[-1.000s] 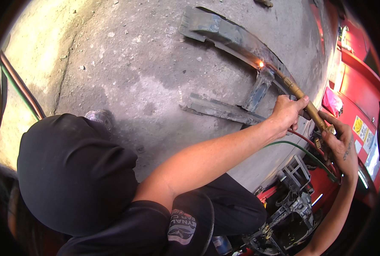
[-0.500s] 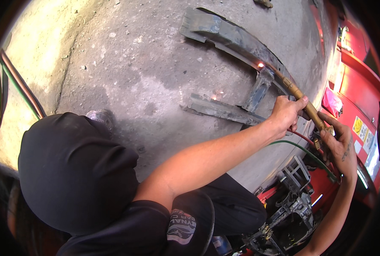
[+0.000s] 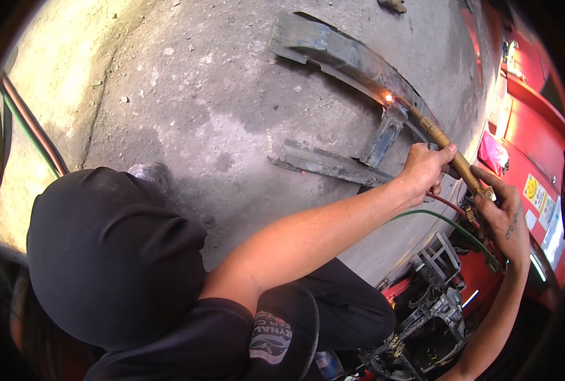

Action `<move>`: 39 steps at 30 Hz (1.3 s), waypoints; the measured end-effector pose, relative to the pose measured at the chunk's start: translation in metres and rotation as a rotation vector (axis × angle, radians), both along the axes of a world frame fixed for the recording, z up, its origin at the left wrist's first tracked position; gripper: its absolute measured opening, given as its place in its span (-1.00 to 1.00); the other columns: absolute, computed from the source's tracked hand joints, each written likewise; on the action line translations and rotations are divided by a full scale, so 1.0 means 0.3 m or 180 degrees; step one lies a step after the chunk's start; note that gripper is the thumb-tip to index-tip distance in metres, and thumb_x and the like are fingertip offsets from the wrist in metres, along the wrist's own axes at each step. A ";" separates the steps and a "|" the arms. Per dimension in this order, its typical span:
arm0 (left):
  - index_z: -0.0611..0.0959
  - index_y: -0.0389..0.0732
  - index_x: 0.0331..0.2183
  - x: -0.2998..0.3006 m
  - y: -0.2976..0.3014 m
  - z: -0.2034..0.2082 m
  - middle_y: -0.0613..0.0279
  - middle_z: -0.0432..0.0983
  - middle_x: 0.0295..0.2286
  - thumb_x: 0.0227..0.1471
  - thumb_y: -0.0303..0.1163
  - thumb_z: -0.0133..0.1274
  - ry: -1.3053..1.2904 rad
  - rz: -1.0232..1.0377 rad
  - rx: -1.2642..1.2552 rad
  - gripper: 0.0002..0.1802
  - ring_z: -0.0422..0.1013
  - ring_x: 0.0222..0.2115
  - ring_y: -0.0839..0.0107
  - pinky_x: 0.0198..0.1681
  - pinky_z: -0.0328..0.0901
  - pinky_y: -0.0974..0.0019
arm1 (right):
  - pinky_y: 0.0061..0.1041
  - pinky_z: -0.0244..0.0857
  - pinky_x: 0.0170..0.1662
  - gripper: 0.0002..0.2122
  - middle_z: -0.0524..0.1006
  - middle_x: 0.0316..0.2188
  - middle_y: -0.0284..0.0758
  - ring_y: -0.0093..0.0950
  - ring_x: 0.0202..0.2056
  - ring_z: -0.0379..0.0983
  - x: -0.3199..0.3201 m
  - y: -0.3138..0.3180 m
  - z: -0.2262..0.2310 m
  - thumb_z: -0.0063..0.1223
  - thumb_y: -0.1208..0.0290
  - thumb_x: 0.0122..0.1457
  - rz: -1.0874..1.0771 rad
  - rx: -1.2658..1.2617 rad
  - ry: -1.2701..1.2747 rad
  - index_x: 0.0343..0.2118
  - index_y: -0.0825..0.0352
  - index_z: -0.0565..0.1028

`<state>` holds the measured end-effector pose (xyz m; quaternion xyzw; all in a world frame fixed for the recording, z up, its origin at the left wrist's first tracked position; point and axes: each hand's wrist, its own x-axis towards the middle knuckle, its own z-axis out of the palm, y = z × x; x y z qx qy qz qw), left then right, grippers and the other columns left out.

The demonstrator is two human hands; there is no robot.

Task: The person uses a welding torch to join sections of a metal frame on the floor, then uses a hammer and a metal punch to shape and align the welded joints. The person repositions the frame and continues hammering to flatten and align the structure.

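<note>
The glow (image 3: 389,98) at the tip of your torch (image 3: 453,156) is bright again, after looking duller half a second ago; it sits on the lower edge of the beam (image 3: 352,56), right by the upper end of the bracket (image 3: 384,134), and has hardly shifted in the last second; that suggests the heat is being kept on one spot rather than run along the metal. A small orange spark (image 3: 303,171) now shows at the near edge of the rail (image 3: 336,167), where half a second ago a speck of light showed by its far edge; so hot bits seem to be coming off, though you cannot tell from here whether the metal is cut through. Both hands are grasping the torch, much as before; your left hand (image 3: 422,170) grips around its middle, your right hand (image 3: 504,219) holds the rear end by the fittings, just above the red hose (image 3: 455,206) and the green hose (image 3: 463,232). The beam lies on the floor (image 3: 187,95), its far end well away from you, its nearer end curving toward the floor's right edge, by the red panel (image 3: 530,124); the bracket runs between beam and rail.
</note>
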<state>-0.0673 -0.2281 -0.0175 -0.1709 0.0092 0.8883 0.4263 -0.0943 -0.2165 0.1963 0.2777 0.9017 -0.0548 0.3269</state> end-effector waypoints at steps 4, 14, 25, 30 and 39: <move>0.65 -0.38 -0.39 0.002 0.006 0.001 0.37 0.29 -0.72 0.26 -0.08 0.13 0.0055 0.0035 -0.0008 -0.52 0.15 -0.79 0.62 -0.78 0.12 0.39 | -0.63 0.11 -0.59 -0.52 0.41 -0.58 -0.47 -0.72 -0.66 0.25 0.000 0.009 0.005 0.06 0.39 0.16 0.0107 0.0043 -0.0003 0.15 0.44 0.48; 0.63 -0.39 -0.37 0.020 -0.001 0.011 0.31 0.35 -0.63 0.25 -0.07 0.14 0.0059 0.0184 0.0055 -0.52 0.16 -0.77 0.62 -0.76 0.14 0.39 | -0.64 0.10 -0.63 -0.53 0.40 -0.60 -0.48 -0.72 -0.69 0.24 0.019 0.050 0.024 0.18 0.24 0.24 0.0037 -0.0125 0.0087 0.15 0.39 0.49; 0.62 -0.38 -0.37 0.026 0.038 -0.027 0.35 0.30 -0.65 0.25 -0.06 0.15 0.0060 0.0116 0.0068 -0.52 0.16 -0.77 0.64 -0.78 0.13 0.40 | -0.63 0.12 -0.61 -0.54 0.41 -0.59 -0.49 -0.74 -0.66 0.25 0.015 0.021 -0.013 0.10 0.37 0.20 0.0134 -0.0016 -0.0003 0.16 0.40 0.48; 0.62 -0.38 -0.38 0.027 0.038 -0.020 0.35 0.30 -0.65 0.26 -0.06 0.14 0.0068 0.0099 0.0100 -0.52 0.15 -0.77 0.63 -0.78 0.13 0.40 | -0.61 0.13 -0.60 -0.53 0.42 -0.58 -0.48 -0.72 -0.66 0.25 0.012 0.009 -0.004 0.09 0.38 0.18 0.0267 0.0118 -0.0073 0.17 0.40 0.48; 0.62 -0.34 -0.37 0.016 0.026 -0.045 0.34 0.34 -0.63 0.26 -0.08 0.14 0.0142 0.0106 0.0070 -0.55 0.16 -0.76 0.63 -0.76 0.14 0.39 | -0.61 0.19 -0.46 -0.50 0.47 -0.48 -0.42 -0.70 -0.54 0.30 0.000 0.008 -0.013 0.10 0.34 0.14 0.0232 0.0043 -0.0135 0.16 0.41 0.49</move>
